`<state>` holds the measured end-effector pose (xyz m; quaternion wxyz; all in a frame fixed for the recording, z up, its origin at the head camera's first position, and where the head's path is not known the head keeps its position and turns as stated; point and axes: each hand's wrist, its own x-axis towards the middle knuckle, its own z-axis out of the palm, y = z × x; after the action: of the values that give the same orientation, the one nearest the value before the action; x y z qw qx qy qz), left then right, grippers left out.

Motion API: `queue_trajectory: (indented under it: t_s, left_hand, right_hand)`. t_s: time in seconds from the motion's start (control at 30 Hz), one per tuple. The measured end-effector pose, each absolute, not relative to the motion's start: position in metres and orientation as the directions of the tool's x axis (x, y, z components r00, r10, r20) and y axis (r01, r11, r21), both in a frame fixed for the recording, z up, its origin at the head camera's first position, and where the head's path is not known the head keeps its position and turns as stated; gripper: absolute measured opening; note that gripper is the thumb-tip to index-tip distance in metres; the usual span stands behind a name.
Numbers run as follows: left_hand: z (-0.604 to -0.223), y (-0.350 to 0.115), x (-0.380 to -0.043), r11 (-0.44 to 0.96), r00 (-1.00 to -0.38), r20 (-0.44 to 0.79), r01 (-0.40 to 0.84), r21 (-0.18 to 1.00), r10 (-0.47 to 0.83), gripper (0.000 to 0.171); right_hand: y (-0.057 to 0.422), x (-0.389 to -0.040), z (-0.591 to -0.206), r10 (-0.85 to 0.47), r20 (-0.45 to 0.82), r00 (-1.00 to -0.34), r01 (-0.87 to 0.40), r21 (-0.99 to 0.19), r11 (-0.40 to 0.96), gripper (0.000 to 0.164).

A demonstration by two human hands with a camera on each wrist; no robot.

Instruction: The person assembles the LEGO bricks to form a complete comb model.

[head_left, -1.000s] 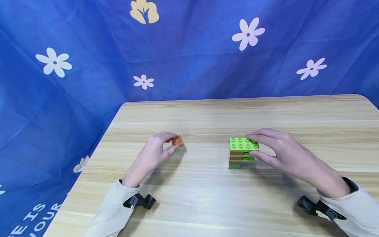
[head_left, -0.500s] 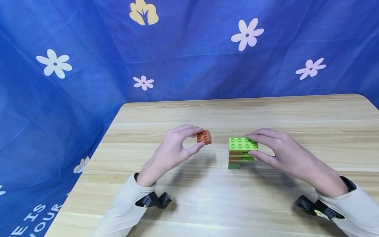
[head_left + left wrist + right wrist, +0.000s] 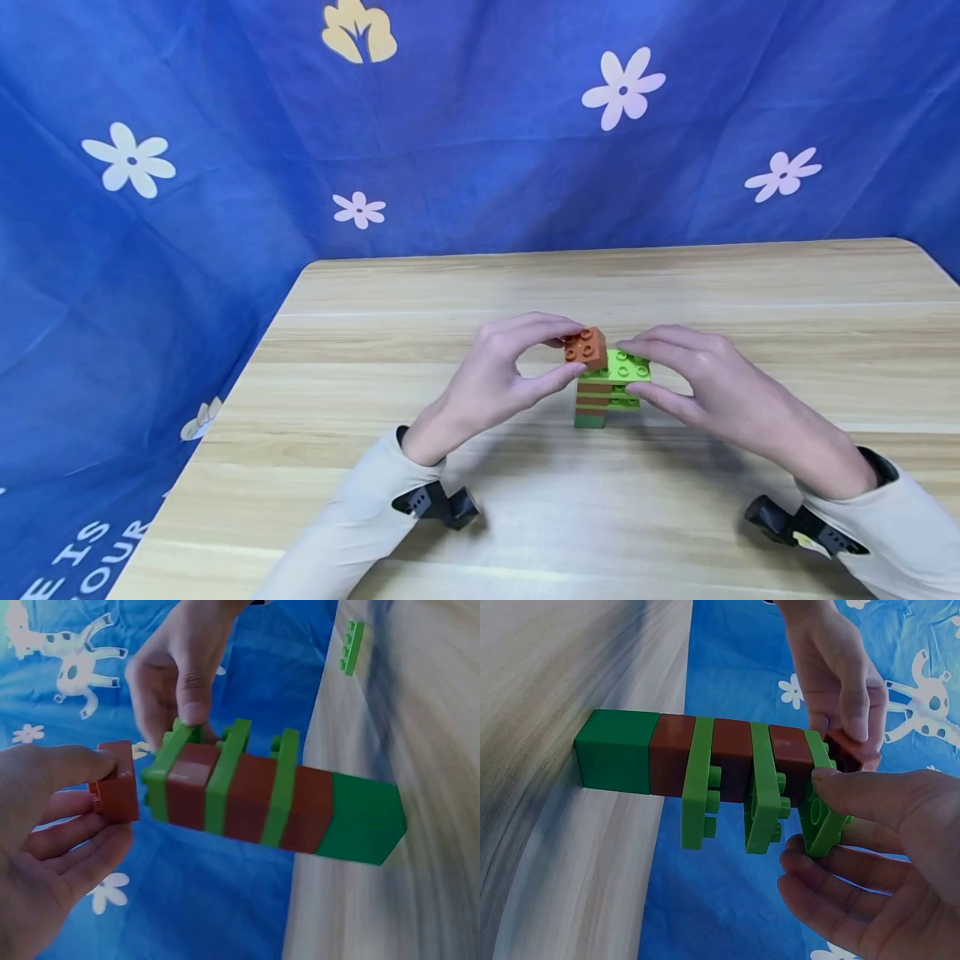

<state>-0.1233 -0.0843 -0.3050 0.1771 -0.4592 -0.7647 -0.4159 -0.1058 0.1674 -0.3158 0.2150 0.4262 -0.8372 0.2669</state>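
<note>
My left hand (image 3: pixel 491 379) pinches a reddish-brown building brick (image 3: pixel 592 348) with square-set studs between thumb and fingers. It is held over the left end of a stack of bricks (image 3: pixel 591 410). In the left wrist view a gap shows between this brick (image 3: pixel 124 784) and the stack's top plate (image 3: pixel 157 780). The stack stands upright on a dark green brick (image 3: pixel 364 817), with brown bricks and light green plates alternating above. Those plates overhang to the right. My right hand (image 3: pixel 716 383) pinches the overhanging end of the top light green plate (image 3: pixel 821 825).
A wooden table (image 3: pixel 420 292) bears the stack. A loose light green plate (image 3: pixel 352 648) lies on it in the left wrist view. Behind the table hangs a blue cloth (image 3: pixel 480 133) with white flowers. A black wrist camera (image 3: pixel 461 507) sits at my left cuff.
My left hand has lifted the brown brick off the table and carried it right, over the stack's left end. My right hand has kept its hold on the top plate.
</note>
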Motion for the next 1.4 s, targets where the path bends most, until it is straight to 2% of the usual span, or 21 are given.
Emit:
queue_trajectory:
  t_s: [0.43,0.73,1.0,1.4]
  left_hand:
    - [-0.313,-0.077,-0.124,0.195,-0.525,0.663,0.839,0.508,0.534,0.033]
    - [-0.319,-0.076,-0.125,0.164,-0.584,0.641,0.789,0.592,0.498,0.033]
    - [-0.32,-0.075,-0.125,0.203,-0.543,0.652,0.827,0.524,0.53,0.034]
    - [-0.32,-0.079,-0.124,0.191,-0.562,0.649,0.812,0.552,0.513,0.033]
  right_hand:
    - [0.166,-0.106,-0.316,-0.597,0.582,-0.552,-0.824,-0.273,0.496,0.033]
    - [0.164,-0.105,-0.315,-0.59,0.575,-0.566,-0.816,-0.289,0.501,0.038]
    - [0.155,-0.105,-0.309,-0.547,0.637,-0.543,-0.83,-0.309,0.465,0.044]
    - [0.15,-0.106,-0.306,-0.525,0.654,-0.545,-0.827,-0.314,0.466,0.034]
